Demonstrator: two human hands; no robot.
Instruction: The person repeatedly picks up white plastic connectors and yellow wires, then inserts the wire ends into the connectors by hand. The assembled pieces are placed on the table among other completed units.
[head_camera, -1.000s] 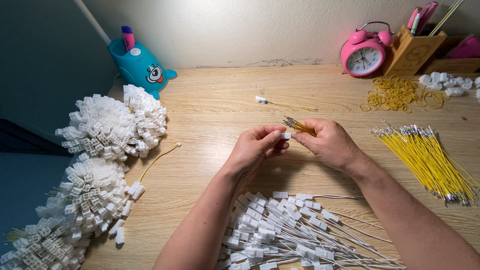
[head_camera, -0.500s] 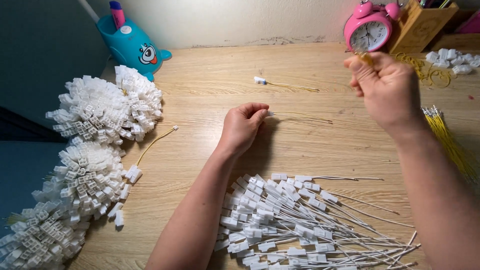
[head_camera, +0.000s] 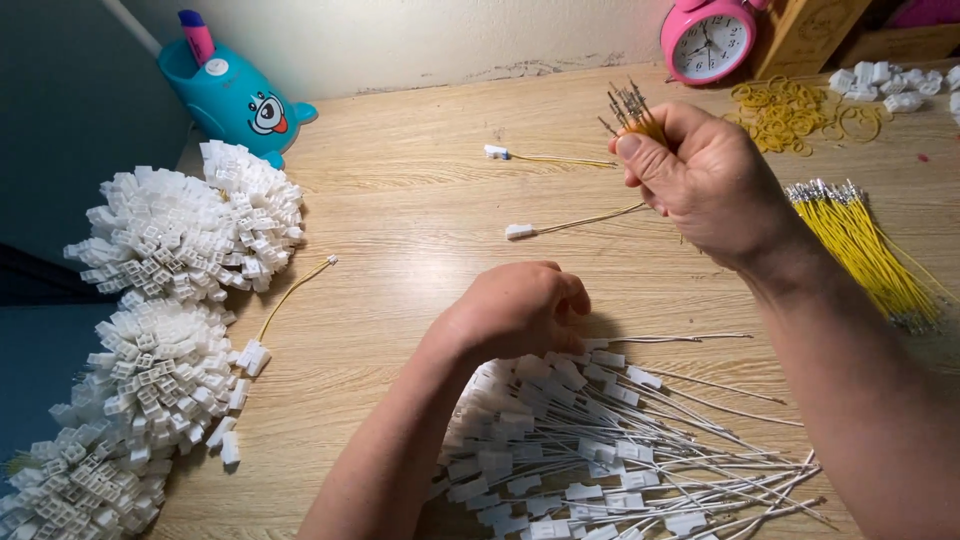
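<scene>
The right hand (head_camera: 715, 180) is closed in a fist around a small bunch of yellow wires (head_camera: 632, 108), thumb pressed along the side; the bare metal tips fan out above the fingers, just below the pink clock (head_camera: 708, 45). One wire trails down out of the fist to a white plug (head_camera: 519, 231) lying on the table (head_camera: 420, 230), well below the clock and to its left. The left hand (head_camera: 515, 310) is curled, knuckles up, with its fingertips tucked down at the top edge of the white wire pile (head_camera: 600, 440); whether it pinches anything I cannot tell.

The yellow wires look thin, light and springy, with smooth plastic sleeving that would likely slide in a loose grip. The crimped tips look sharp and easy to bend, so the sleeved length just behind the tips seems the better place to hold.

The white pile is a loose fan of slim leads, each ending in a small boxy plastic plug. Another plugged yellow wire (head_camera: 530, 156) lies left of the clock. A long sheaf of yellow wires (head_camera: 860, 250) sits below the clock to the right, and yellow rubber bands (head_camera: 790, 110) lie just right of it. Far left of the clock are bristly white plug clusters (head_camera: 180, 260), with a teal holder (head_camera: 232, 95) above them.
</scene>
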